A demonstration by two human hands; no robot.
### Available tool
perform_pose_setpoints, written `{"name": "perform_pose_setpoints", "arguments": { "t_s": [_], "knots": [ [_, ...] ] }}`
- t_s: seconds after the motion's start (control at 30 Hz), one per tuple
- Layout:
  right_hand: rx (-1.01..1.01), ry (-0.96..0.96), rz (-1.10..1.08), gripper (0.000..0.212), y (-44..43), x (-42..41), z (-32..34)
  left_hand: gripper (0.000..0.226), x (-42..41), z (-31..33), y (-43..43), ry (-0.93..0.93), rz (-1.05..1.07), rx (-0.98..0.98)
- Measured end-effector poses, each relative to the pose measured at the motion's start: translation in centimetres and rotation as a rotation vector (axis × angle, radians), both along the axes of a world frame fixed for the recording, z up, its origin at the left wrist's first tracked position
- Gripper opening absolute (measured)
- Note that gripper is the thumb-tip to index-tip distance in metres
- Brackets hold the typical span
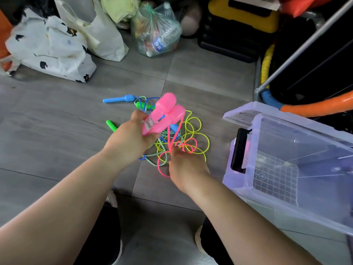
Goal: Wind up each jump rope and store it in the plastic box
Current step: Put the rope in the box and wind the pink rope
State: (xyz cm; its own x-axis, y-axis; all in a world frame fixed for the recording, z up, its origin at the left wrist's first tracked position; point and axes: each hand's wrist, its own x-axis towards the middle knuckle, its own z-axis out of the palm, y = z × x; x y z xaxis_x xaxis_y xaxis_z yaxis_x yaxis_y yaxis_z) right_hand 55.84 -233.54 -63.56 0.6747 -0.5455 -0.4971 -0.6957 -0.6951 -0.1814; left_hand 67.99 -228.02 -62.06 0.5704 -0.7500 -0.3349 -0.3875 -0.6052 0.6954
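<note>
Pink rope: the two chunky pink plastic handles of one jump rope are held side by side, raised above the pile. The thin pink cord hangs from them in loose loops and is not yet wound.
Left hand: the left hand grasps both pink handles, fingers clenched round their lower ends.
Right hand: the right hand pinches the pink cord below the handles. Its fingers curl onto the cord, mostly hidden behind the back of the hand.
Other ropes: a thin yellow cord, a blue-handled rope and a green-handled braided rope lie tangled together on the grey tiled floor, untouched.
Box: the clear lilac plastic box stands open to the right, near the pile. No rope shows on its bottom. A pinkish tint behind its black latch is too unclear to name.
Progress: early, by my reading. Winding of the first rope is only starting, nothing looks stored, and three more ropes wait.
</note>
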Motion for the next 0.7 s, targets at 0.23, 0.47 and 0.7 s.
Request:
{"name": "perform_pose_setpoints", "arguments": {
  "t_s": [0.23, 0.47, 0.7],
  "knots": [
    [0.062, -0.072, 0.255, 0.026, 0.2, -1.3, 3.4, 0.029, -1.2, -0.6, 1.1, -0.261, -0.585, 0.391],
    [0.386, -0.287, 0.067, 0.008, -2.6, -2.1, 3.9, 0.017, -0.7, -0.8, 1.6, 0.08, -0.8, 0.263],
    [0.954, -0.534, -0.299, 0.031, -4.5, -3.1, 3.9, 0.022, 0.1, 1.0, 2.3, 0.61, -0.748, 0.081]
  ]
}}
